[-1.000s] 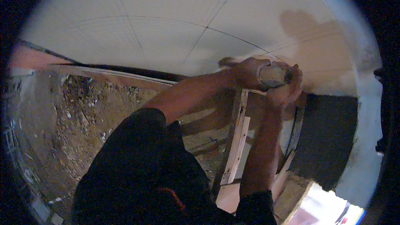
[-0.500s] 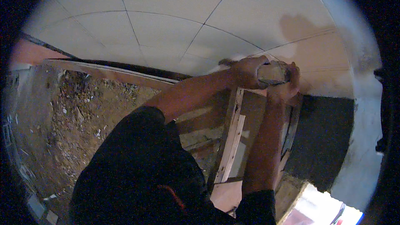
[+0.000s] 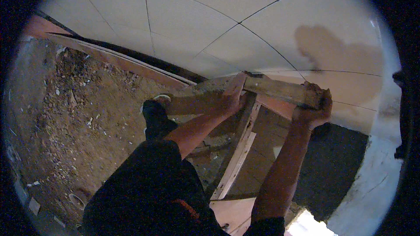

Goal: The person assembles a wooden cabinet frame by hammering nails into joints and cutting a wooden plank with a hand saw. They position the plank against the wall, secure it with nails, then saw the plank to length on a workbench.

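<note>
1. The left hand (image 3: 234, 96) is closed about the left end of a rough timber length (image 3: 282, 91), its fingers partly hidden, so how firmly they press cannot be told.
2. The right hand (image 3: 318, 110) is curled around the other end, its fingers bent over the wood and the palm beneath.
3. The timber length spans the gap between the two hands, tilted slightly down toward the right one; whether it touches anything behind is unclear.
4. Just below the hands, between the forearms, a narrow wooden batten (image 3: 238, 164) with dark spots slants down and leftward to a pinkish board (image 3: 234, 212).
5. Beyond and above both hands rises a wall of pale tiles (image 3: 197, 30) with dark joint lines; a brownish shadow (image 3: 321, 48) falls on it above the right hand.
6. Below and right of the right hand lies a dark grey patch (image 3: 334, 170), bordered farther right by a pale blue surface (image 3: 372, 183).
7. Left of the left hand, a long reddish plank (image 3: 131, 68) runs along the tiles' foot.
8. Farther left and below spreads brown earth (image 3: 113, 118) strewn with pale fragments, a dark shoe (image 3: 156, 116) resting nearer the left hand.
</note>
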{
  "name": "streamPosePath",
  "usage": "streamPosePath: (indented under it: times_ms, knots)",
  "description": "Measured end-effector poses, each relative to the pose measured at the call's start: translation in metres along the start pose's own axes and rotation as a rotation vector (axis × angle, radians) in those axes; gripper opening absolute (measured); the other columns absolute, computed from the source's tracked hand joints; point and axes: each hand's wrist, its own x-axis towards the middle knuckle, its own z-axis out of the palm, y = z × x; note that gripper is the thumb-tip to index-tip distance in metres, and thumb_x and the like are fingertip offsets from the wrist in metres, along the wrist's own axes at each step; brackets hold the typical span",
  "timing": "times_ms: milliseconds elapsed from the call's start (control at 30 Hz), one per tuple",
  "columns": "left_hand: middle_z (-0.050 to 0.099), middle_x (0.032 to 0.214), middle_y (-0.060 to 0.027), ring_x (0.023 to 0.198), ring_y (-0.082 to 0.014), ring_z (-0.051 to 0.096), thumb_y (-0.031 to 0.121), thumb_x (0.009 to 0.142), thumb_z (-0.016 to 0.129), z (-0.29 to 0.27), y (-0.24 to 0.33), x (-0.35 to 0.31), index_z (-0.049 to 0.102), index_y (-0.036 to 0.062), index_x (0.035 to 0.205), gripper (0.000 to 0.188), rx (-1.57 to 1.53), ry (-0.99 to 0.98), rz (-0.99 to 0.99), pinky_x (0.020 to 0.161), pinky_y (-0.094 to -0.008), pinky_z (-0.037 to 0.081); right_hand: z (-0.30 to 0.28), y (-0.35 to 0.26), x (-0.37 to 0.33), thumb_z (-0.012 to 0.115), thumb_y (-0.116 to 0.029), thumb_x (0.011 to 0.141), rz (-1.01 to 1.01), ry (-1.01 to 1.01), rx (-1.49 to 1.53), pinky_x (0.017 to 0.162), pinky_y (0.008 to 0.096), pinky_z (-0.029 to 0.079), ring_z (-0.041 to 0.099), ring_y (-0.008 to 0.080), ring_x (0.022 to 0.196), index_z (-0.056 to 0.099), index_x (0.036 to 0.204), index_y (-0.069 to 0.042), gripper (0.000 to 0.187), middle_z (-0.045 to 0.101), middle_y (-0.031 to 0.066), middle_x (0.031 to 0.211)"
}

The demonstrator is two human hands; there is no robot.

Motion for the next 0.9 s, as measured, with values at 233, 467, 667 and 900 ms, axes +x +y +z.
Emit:
streamPosePath:
  times_ms: [233, 467, 667, 900]
  knots:
    - [0.032, 0.161, -0.0268, 0.149, -0.0419, 0.033, 0.005, 0.097, 0.052, -0.001, -0.017, -0.002, 0.025, -0.0014, 0.158, 0.067, 0.034, -0.050, 0.074, 0.125, -0.0443, 0.025, 0.014, 0.000, -0.007, 0.053, -0.029, 0.098, -0.050, 0.205, -0.079, 0.082, 0.0549, 0.052, 0.062, 0.0344, 0.079, 0.058, 0.081, -0.008, 0.027, 0.063, 0.0123, 0.080]
    - [0.027, 0.164, -0.0237, 0.152, -0.0383, 0.028, -0.003, 0.100, 0.031, 0.008, -0.019, -0.002, 0.025, 0.0011, 0.159, 0.059, -0.122, 0.010, 0.064, 0.126, -0.0415, 0.022, 0.013, -0.001, -0.010, 0.053, -0.031, 0.095, -0.069, -0.002, -0.105, 0.085, 0.0521, 0.053, 0.064, 0.0354, 0.085, 0.061, 0.088, -0.004, 0.029, 0.065, 0.0145, 0.083]
    - [0.031, 0.162, -0.0248, 0.149, -0.0409, 0.034, 0.001, 0.101, 0.037, 0.005, -0.018, -0.005, 0.027, 0.0081, 0.160, 0.061, -0.036, -0.006, 0.049, 0.124, -0.0433, 0.027, 0.011, -0.002, -0.012, 0.055, -0.030, 0.093, -0.068, 0.028, -0.083, 0.086, 0.0517, 0.053, 0.067, 0.0372, 0.087, 0.065, 0.094, -0.001, 0.030, 0.068, 0.0164, 0.087]
    - [0.050, 0.147, -0.0280, 0.135, -0.0492, 0.047, 0.004, 0.095, 0.054, 0.018, -0.018, -0.011, 0.031, 0.0059, 0.158, 0.067, -0.056, 0.010, -0.117, 0.113, -0.0502, 0.040, 0.017, 0.000, -0.010, 0.048, -0.033, 0.098, -0.074, 0.179, -0.126, 0.083, 0.0561, 0.055, 0.067, 0.0400, 0.082, 0.061, 0.090, -0.004, 0.033, 0.067, 0.0194, 0.085]
